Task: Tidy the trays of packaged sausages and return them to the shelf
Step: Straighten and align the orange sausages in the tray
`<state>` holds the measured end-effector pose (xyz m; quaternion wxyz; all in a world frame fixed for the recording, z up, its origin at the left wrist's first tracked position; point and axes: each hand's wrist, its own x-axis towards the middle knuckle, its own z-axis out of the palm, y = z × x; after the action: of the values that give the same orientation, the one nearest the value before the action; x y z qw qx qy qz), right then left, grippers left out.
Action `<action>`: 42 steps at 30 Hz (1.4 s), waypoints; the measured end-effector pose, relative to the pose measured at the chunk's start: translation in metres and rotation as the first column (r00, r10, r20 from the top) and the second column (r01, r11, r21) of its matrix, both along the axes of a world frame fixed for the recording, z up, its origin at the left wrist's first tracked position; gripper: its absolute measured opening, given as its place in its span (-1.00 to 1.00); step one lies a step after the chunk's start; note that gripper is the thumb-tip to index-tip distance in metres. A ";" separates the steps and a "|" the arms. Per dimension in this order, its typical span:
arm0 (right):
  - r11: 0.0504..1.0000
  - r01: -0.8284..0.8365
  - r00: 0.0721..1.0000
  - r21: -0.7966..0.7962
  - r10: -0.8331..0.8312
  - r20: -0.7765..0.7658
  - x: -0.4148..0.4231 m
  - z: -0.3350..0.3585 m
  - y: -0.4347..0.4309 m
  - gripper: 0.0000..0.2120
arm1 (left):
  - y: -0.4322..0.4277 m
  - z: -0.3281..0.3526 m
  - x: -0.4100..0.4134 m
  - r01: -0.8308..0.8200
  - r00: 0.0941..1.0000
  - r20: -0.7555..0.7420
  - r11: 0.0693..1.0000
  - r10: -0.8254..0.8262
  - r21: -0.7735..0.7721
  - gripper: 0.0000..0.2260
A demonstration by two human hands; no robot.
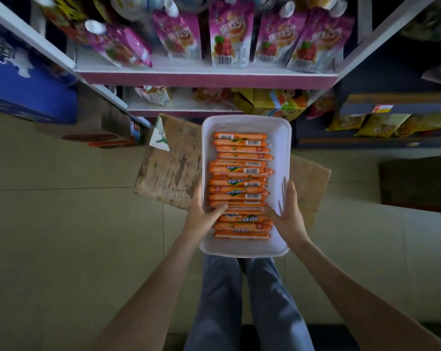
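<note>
Jeans-clad legs (222, 300) fill the lower foreground, and both my forearms reach forward past them.

Shelf (204, 78), background: white boards with pink edges, stocked with purple pouches (230, 34). I judge this to be where the tray goes back.

Cardboard sheet (171, 168): flat on the tiled floor (62, 224) before the shelf and under the tray, probably serving as a clean sorting surface.

Tray (281, 148), white, centre: set lengthwise away from me between my two grips, over the cardboard. Whether it rests or is lifted I cannot tell.

Sausages (239, 173): orange packets laid crosswise in a slightly ragged stack inside the tray, so straightening appears to be the step in hand.

Left grip (201, 216): clamped on the tray's left rim, thumb inside across the packets, fingers hidden outside.

Right grip (289, 214): spread, fingers straight along the right wall and blurred, thumb touching the packet ends, apparently to square them.
</note>
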<state>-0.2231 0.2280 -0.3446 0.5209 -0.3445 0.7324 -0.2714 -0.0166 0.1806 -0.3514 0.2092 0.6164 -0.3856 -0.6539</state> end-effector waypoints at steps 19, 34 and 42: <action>0.972 -0.218 0.738 -0.091 0.103 -0.667 -0.009 -0.015 -0.019 -0.51 | -0.032 -0.007 -0.038 0.856 0.248 0.910 0.515 -0.331 -0.045 -0.51; 0.809 -0.585 0.457 0.067 0.397 -0.796 0.013 -0.042 -0.051 -0.49 | -0.054 -0.032 -0.049 0.868 0.304 0.929 0.463 -0.210 -0.179 -0.78; 0.845 -0.533 0.680 0.027 0.447 -0.581 0.005 -0.039 -0.058 -0.78 | -0.059 -0.033 -0.044 0.858 0.382 0.871 0.469 -0.309 -0.210 -0.75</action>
<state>-0.2183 0.1696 -0.3836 0.3062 -0.6297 0.7115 -0.0592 -0.0610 0.1220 -0.3848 -0.0368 0.5088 -0.8372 -0.1970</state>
